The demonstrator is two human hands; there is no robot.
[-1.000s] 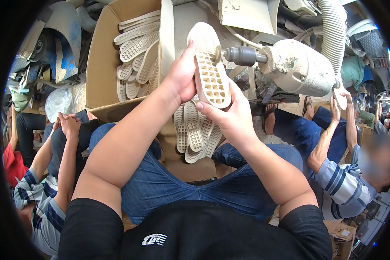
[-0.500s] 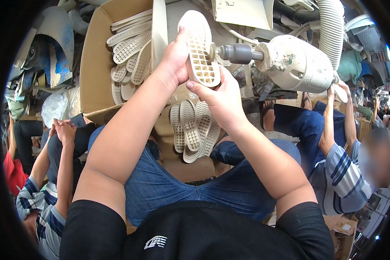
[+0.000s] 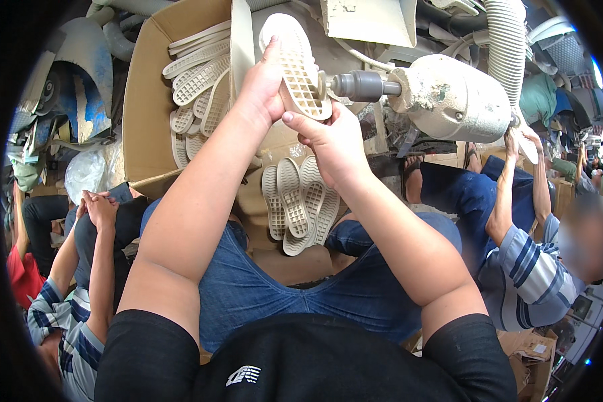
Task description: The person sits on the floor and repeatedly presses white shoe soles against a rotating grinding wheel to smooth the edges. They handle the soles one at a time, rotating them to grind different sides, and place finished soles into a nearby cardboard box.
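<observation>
My left hand grips the left side of a cream shoe sole, its thumb lying along the edge. Around the near end of the same sole, my right hand is closed, thumb in front. The sole's grid of square cavities faces me, and it tilts with its far end leftward. A small grinding wheel on the shaft of a cream motor sits at the sole's right edge, seemingly touching it. Both hands' remaining fingers are partly hidden behind the sole.
To the left stands a cardboard box with several soles inside. More loose soles lie between my knees. A ribbed hose rises behind the motor. One person sits at the left with clasped hands; another works at the right.
Both hands have shifted the sole slightly left and tilted its far end further left. The wheel now meets its right edge nearer the lower end.
</observation>
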